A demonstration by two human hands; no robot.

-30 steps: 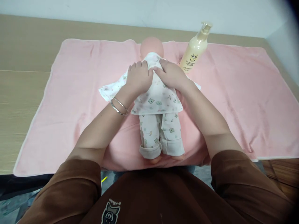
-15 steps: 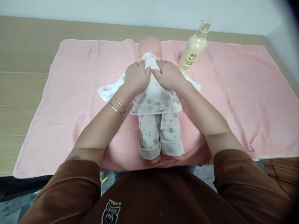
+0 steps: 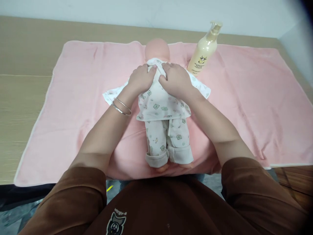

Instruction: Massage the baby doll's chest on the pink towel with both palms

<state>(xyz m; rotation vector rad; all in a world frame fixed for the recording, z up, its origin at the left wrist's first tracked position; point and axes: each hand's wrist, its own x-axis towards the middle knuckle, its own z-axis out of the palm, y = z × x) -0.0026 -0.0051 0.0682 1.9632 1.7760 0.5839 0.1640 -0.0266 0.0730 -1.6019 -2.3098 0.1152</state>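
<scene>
A baby doll [image 3: 156, 49] lies lengthwise before me, bald head away from me and no face showing. It wears a white printed shirt [image 3: 164, 106] and matching trousers [image 3: 156, 140] with rolled cuffs; its feet stick out below. My left hand [image 3: 141, 78] is closed over the doll's left-side shoulder area, thumb toward the middle of the shirt. Over the opposite shoulder, my right hand [image 3: 176, 80] grips in the same way, its thumb bent inward. Cloth folds bunch between the two thumbs. The fingertips of both hands are partly hidden.
A pink blanket [image 3: 256, 98] lies under the doll and covers much of the wooden table [image 3: 19, 98]. A cream pump bottle [image 3: 204, 52] stands on the blanket beyond my right hand. Behind the table rises a pale wall [image 3: 122, 13].
Both hands have shifted slightly on the doll's shoulders, with the thumbs a little farther apart. The shirt collar has slid down slightly and creased. The bottle stays in place.
</scene>
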